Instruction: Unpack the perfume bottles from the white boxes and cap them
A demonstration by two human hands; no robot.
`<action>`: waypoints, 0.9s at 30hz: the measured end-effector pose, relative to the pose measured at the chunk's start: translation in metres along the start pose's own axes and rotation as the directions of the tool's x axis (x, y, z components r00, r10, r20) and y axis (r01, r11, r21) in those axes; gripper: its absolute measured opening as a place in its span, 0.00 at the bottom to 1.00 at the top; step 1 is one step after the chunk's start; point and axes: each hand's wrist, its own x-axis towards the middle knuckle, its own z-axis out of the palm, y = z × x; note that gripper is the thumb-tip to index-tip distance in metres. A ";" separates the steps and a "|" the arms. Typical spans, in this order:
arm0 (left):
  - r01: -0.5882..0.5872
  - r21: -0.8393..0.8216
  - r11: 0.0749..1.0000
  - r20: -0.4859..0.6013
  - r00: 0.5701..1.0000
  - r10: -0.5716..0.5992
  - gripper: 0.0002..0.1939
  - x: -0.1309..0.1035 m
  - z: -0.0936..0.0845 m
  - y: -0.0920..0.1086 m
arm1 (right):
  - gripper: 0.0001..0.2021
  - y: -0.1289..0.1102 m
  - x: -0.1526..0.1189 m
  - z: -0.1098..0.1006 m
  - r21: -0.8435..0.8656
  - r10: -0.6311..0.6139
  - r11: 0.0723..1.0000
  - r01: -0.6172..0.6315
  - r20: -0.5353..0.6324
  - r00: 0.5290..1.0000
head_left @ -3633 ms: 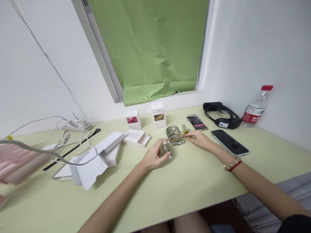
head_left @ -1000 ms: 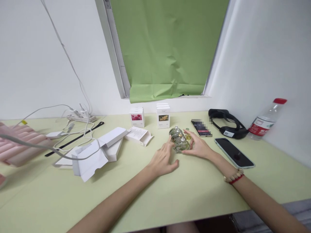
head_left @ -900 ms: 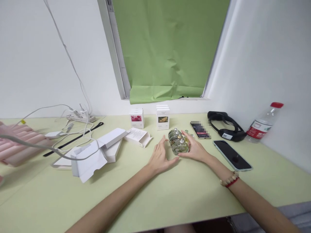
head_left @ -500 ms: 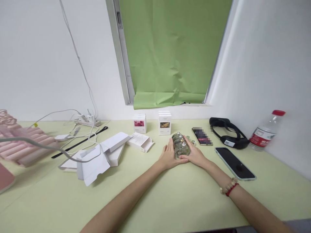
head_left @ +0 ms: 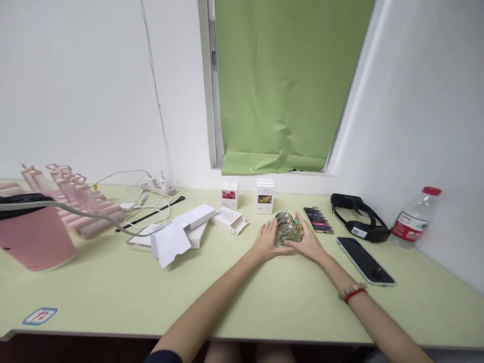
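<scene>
A tight row of clear, rounded glass pieces with shiny knobs on top stands on the table; I cannot tell exactly what kind they are. My left hand is cupped along their left side, fingers stretched forward and close together. Against the right side presses my right hand, its thumb across the near end. The two thumbs almost meet in front of the glass. Just beyond, a few white boxes with a yellow flower picture stand in a row, and others with a pink flower picture stand to their left.
Opened white packaging and a flattened small box lie left. Cables, pink rolls and a pink bin are farther left. Two phones, a black headset and a water bottle are right.
My view has turned slightly left, bringing the pink bin and the table's front edge into sight. Both hands stay around the glass pieces, squeezing from both sides; little else has moved.
</scene>
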 end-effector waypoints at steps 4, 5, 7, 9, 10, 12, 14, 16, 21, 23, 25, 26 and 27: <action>0.014 0.232 0.973 -0.113 0.993 0.013 0.43 -0.012 -0.029 -0.030 | 0.35 -0.004 -0.008 -0.007 0.078 0.035 0.997 -0.023 -0.155 0.987; 0.099 0.289 0.952 -0.186 0.982 -0.046 0.39 -0.017 -0.038 -0.040 | 0.31 -0.004 -0.010 -0.009 0.098 0.039 0.995 -0.020 -0.197 0.980; 0.249 0.363 0.898 -0.268 0.951 -0.156 0.35 -0.031 -0.055 -0.061 | 0.27 -0.006 -0.013 -0.011 0.122 0.047 0.992 -0.016 -0.252 0.967; 0.368 0.383 0.847 -0.286 0.919 -0.270 0.28 -0.046 -0.067 -0.075 | 0.24 -0.009 -0.015 -0.011 0.121 0.049 0.993 -0.015 -0.278 0.959; 0.396 0.380 0.836 -0.274 0.912 -0.307 0.26 -0.053 -0.071 -0.078 | 0.22 -0.011 -0.017 -0.010 0.113 0.044 0.994 -0.010 -0.297 0.954; 0.382 0.378 0.843 -0.246 0.920 -0.307 0.25 -0.065 -0.074 -0.077 | 0.18 -0.019 -0.021 -0.007 0.087 0.025 0.996 0.008 -0.369 0.929; 0.321 0.377 0.869 -0.233 0.941 -0.247 0.25 -0.075 -0.073 -0.067 | 0.14 -0.033 -0.026 -0.001 0.047 -0.008 0.998 0.032 -0.443 0.897; 0.254 0.365 0.896 -0.250 0.954 -0.169 0.23 -0.083 -0.071 -0.052 | 0.09 -0.053 -0.034 0.008 -0.001 -0.063 0.998 0.070 -0.442 0.895; 0.179 0.368 0.912 -0.300 0.952 -0.065 0.19 -0.096 -0.070 -0.020 | 0.10 -0.105 -0.051 0.041 -0.105 -0.220 0.970 0.220 0.014 0.975; 0.179 0.417 0.891 -0.278 0.959 -0.062 0.20 -0.098 -0.070 -0.016 | 0.12 -0.115 -0.052 0.053 -0.121 -0.210 0.966 0.227 0.143 0.967; 0.168 0.456 0.874 -0.234 0.970 -0.065 0.21 -0.098 -0.070 -0.015 | 0.09 -0.116 -0.050 0.061 -0.154 -0.136 0.974 0.166 0.193 0.972; 0.160 0.463 0.872 -0.214 0.975 -0.066 0.22 -0.098 -0.070 -0.015 | 0.08 -0.113 -0.049 0.064 -0.176 -0.088 0.977 0.124 0.199 0.976; 0.156 0.463 0.872 -0.205 0.977 -0.066 0.22 -0.099 -0.071 -0.015 | 0.07 -0.110 -0.047 0.066 -0.193 -0.042 0.978 0.080 0.195 0.980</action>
